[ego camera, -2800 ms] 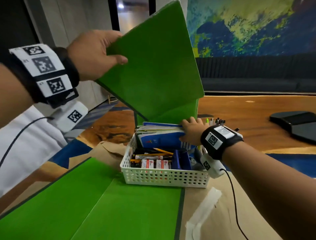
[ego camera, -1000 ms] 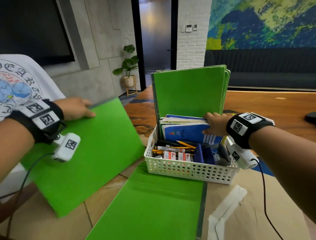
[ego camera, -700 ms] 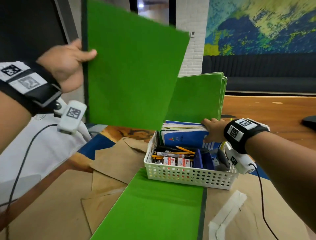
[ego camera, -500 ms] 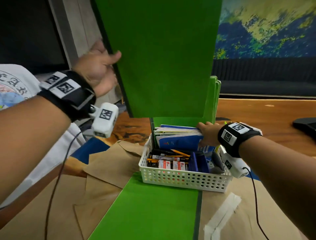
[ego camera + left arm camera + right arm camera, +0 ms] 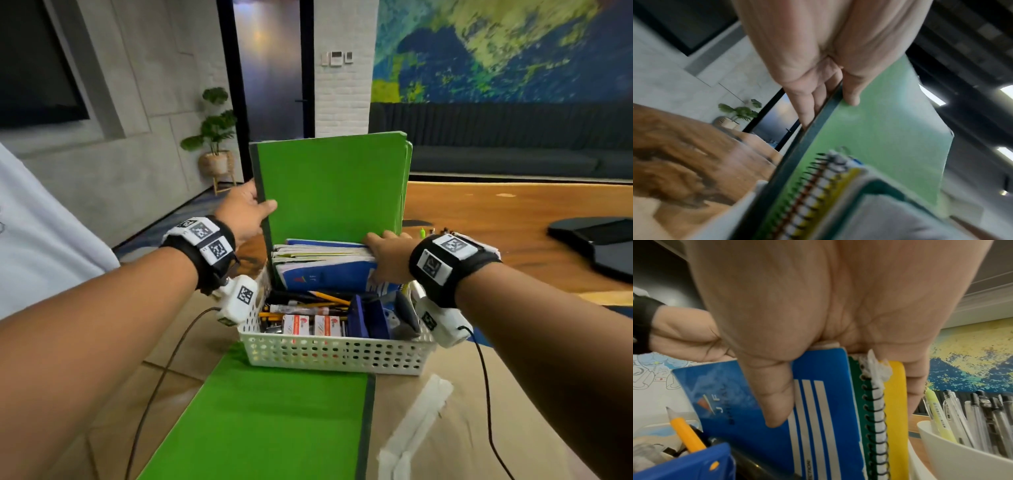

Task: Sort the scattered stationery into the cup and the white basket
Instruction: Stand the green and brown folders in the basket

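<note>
- White basket [image 5: 329, 354] on the worktop [image 5: 513, 219], taken as landmark; holes along its near wall.
- Green folder [image 5: 330, 186] standing upright at the far end of the basket, more green folders right behind it.
- Left hand [image 5: 245, 214] at the folder's left edge, above the basket's far left corner; thumb on the front face, fingers [image 5: 807, 104] behind the dark spine, pinching the folder.
- Notebooks [image 5: 322, 265] stacked on edge inside the basket, just in front of the folder: blue cover [image 5: 777, 394] nearest, then a green spiral-bound one [image 5: 861, 410], then a yellow one [image 5: 896, 410].
- Right hand [image 5: 387, 253] on the right end of that stack, above the basket's right side; thumb [image 5: 774, 395] on the blue cover, other fingers round the yellow side, gripping the notebooks.
- Near half of the basket: yellow pencils [image 5: 330, 298], small red-and-white boxes [image 5: 313, 325], a dark blue item [image 5: 368, 317].
- White cup [image 5: 962, 451] just right of the basket's far end, beside the right hand, filled with pens and a yellow highlighter [image 5: 935, 410].
- Another green folder [image 5: 267, 425] lying flat on the worktop against the basket's near wall.
- Strip of white tape [image 5: 418, 425] on brown paper near the basket's near right corner.
</note>
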Demonstrator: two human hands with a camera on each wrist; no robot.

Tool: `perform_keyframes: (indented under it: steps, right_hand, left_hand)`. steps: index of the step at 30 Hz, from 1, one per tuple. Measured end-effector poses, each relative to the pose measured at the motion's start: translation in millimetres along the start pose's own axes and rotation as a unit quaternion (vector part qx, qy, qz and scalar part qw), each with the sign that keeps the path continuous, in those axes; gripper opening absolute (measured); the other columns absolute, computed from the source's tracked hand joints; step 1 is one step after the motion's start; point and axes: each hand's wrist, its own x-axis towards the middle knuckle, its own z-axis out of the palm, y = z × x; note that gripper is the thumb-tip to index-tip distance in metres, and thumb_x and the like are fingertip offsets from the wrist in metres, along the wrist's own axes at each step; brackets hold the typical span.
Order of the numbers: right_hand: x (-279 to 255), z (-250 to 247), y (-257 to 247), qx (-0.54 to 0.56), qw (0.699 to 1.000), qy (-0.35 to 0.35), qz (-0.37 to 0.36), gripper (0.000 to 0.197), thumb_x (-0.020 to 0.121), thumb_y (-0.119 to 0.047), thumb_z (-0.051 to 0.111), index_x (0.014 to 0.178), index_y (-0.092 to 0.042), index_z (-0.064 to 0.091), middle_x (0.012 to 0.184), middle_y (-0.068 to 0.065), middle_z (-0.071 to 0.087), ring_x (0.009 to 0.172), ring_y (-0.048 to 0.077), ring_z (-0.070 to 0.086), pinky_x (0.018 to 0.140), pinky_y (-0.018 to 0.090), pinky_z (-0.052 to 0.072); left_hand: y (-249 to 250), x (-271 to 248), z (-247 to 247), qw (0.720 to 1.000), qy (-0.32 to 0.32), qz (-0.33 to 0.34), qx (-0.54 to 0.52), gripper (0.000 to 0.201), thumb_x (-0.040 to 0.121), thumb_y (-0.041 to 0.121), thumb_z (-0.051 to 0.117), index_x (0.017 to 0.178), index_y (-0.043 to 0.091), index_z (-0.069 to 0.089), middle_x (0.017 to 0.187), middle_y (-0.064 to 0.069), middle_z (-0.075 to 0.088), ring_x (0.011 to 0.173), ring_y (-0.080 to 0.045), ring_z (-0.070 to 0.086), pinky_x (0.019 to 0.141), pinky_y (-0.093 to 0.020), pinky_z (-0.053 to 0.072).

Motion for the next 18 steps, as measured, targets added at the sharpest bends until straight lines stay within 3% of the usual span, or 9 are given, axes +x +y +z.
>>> perform_keyframes:
  steps: [1,2,4,7,10,14,16,18]
  right_hand:
    - [0,0,0,0.001,1.0,-0.001,-0.003,0.074,0.085,-0.046,0.072,0.145,-0.024,0.035,0.132,0.013,0.05,0.122,0.039,0.051,0.095,0.045,0.044]
    - [0,-1,1,0.001,1.0,-0.003,-0.005,0.075,0.085,-0.048,0.071,0.146,-0.025,0.035,0.133,0.013,0.05,0.122,0.038,0.051,0.095,0.044,0.044]
    - [0,-2,1,0.002,1.0,-0.007,-0.008,0.077,0.087,-0.055,0.068,0.148,-0.025,0.033,0.136,0.012,0.049,0.124,0.037,0.05,0.095,0.044,0.044]
    - [1,-2,1,0.007,1.0,-0.009,-0.007,0.078,0.088,-0.069,0.056,0.148,-0.026,0.033,0.138,0.012,0.048,0.125,0.037,0.049,0.097,0.046,0.043]
    - [0,-3,1,0.011,1.0,-0.018,-0.001,0.09,0.084,-0.084,0.039,0.151,-0.025,0.029,0.146,0.015,0.042,0.133,0.041,0.045,0.104,0.052,0.039]
    - [-5,-7,0,0.034,0.999,-0.032,0.002,0.113,0.067,-0.095,0.016,0.156,-0.026,0.022,0.157,0.015,0.033,0.142,0.041,0.037,0.111,0.057,0.034]
    - [-7,-9,-1,0.039,0.999,-0.034,0.002,0.116,0.064,-0.094,0.013,0.157,-0.026,0.021,0.158,0.015,0.032,0.142,0.041,0.037,0.111,0.057,0.034]
    - [-6,-10,-2,0.036,0.999,-0.037,0.006,0.113,0.067,-0.093,0.014,0.157,-0.025,0.02,0.159,0.016,0.03,0.142,0.041,0.037,0.11,0.056,0.035]
  left_hand:
    - [-4,4,-2,0.999,0.008,-0.008,0.052,0.011,0.097,0.006,0.061,0.098,0.017,0.061,0.107,-0.02,0.071,0.092,-0.029,0.068,0.081,-0.05,0.059]
    - [-6,7,-6,0.993,0.016,-0.008,0.115,0.007,0.097,0.012,0.062,0.093,0.017,0.058,0.094,-0.016,0.071,0.083,-0.029,0.068,0.072,-0.042,0.06]
    - [-6,8,-9,0.977,0.02,0.014,0.211,0.009,0.098,0.019,0.062,0.094,0.011,0.058,0.08,-0.009,0.067,0.069,-0.022,0.061,0.059,-0.024,0.05]
    - [-3,5,-16,0.937,-0.021,0.017,0.348,0.022,0.1,0.031,0.058,0.093,0.01,0.059,0.08,-0.008,0.067,0.07,-0.021,0.062,0.059,-0.021,0.045]
    - [-14,-6,-34,0.884,-0.062,-0.003,0.463,0.02,0.092,0.036,0.066,0.093,0.015,0.064,0.095,-0.002,0.07,0.087,-0.023,0.065,0.072,-0.028,0.046]
    - [-26,-47,-64,0.881,-0.048,-0.039,0.469,0.02,0.083,0.038,0.075,0.087,0.024,0.06,0.086,0.006,0.063,0.081,-0.016,0.059,0.065,-0.031,0.04]
    - [-30,-80,-74,0.856,-0.115,-0.051,0.502,0.021,0.078,0.036,0.078,0.083,0.025,0.061,0.083,0.009,0.063,0.08,-0.014,0.06,0.068,-0.03,0.044]
    - [-30,-120,-77,0.82,-0.222,-0.035,0.526,0.019,0.078,0.035,0.078,0.081,0.027,0.061,0.082,0.012,0.062,0.081,-0.012,0.059,0.071,-0.027,0.045]
